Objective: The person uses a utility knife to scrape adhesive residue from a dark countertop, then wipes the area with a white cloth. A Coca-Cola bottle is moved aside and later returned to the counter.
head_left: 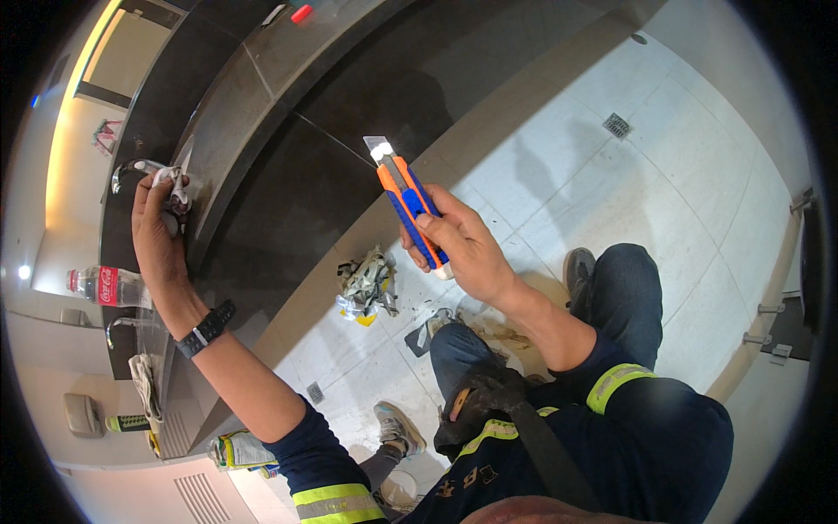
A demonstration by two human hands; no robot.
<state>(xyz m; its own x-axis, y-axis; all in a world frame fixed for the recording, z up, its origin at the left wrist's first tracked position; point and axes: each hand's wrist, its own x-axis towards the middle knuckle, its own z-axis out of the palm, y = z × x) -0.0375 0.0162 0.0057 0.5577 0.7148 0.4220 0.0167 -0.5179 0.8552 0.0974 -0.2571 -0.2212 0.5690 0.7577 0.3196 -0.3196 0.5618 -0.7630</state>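
My right hand (463,249) is wrapped round an orange and blue utility knife (403,196), held up in front of me. Its blade stands out at the far end, and my thumb lies on the blue slider. At the far left, my left hand (159,229) pinches a crumpled whitish cloth or tissue (175,185) with dark stains. This wad is right beside a chrome tap (122,177) at the dark stone counter (262,83). The left wrist wears a black watch (207,329).
A clear bottle with a red label (109,286) and folded work gloves (145,386) are on the counter side. Crumpled wrapping (368,284) lies on the tiled floor (559,183), near a floor drain (616,125). Another person's shoe (399,428) shows below. A red object (302,13) sits on the counter's far end.
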